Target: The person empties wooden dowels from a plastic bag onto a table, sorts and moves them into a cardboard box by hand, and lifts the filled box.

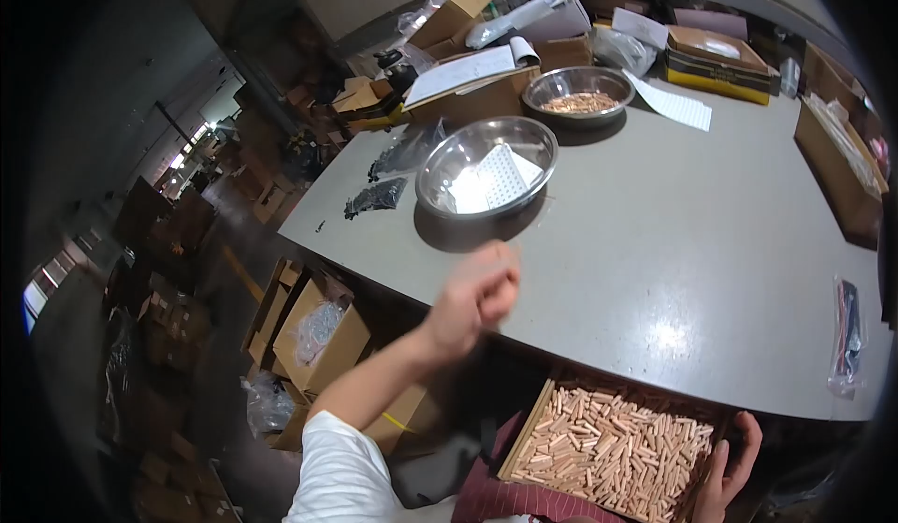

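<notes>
My left hand (475, 300) is raised over the table's near edge, below the steel bowl. Its fingers are curled closed, slightly blurred, and whatever they hold, if anything, is hidden. My right hand (734, 472) grips the right side wall of a shallow box at the lower right, thumb and fingers on either side of the wall. Many short wooden pegs (613, 448) fill this box, which sits at my lap below the table edge. The nearer steel bowl (432, 184) holds white perforated sheets (502, 175).
On the grey table (617, 242), another steel bowl (535, 102) holds small copper-coloured pieces. Bags of black parts (377, 197) lie left. Cartons and papers line the back, with a long box (837, 172) and a plastic packet (847, 336) at right. Open cartons (323, 336) stand on the floor.
</notes>
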Available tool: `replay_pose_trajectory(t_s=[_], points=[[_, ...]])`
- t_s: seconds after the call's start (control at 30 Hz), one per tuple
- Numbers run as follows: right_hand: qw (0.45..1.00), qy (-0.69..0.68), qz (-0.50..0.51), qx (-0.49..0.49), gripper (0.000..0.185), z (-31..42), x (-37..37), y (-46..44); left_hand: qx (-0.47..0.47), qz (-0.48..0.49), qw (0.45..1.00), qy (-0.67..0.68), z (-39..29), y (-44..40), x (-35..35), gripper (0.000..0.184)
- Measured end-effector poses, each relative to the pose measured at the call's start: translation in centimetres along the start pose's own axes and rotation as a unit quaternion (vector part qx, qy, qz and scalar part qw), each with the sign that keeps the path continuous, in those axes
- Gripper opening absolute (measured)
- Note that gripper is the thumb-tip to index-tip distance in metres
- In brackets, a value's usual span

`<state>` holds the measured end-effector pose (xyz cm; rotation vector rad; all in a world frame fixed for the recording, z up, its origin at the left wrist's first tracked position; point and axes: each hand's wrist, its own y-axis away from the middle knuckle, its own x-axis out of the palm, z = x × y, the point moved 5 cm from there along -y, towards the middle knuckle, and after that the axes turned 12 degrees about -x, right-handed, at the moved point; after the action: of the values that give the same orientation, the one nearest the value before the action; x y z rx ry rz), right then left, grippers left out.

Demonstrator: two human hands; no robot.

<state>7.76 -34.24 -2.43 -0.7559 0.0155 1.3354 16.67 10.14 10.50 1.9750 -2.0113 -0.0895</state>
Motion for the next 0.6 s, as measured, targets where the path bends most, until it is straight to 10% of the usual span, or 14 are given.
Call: replay_pose_trajectory(t_s=[0.23, 0.43, 0.6], points=[[0.999, -0.052, 0.01, -0.013, 0.044, 1.2, 0.0, -0.3, 0.114, -0.058, 0.99, 0.066, -9.1, -8.4, -6.7, 0.022], [0.995, 0.053, 0.007, -0.081, 0.026, 3.9, -0.4, -2.3, -0.115, 0.046, 0.988, -0.094, -8.4, -16.0, -1.9, 0.025], [0.995, 0.057, 0.01, -0.079, 0.024, 3.4, -0.2, -2.4, 0.013, -0.047, 0.981, -0.19, -14.1, -31.9, -1.0, 0.022]])
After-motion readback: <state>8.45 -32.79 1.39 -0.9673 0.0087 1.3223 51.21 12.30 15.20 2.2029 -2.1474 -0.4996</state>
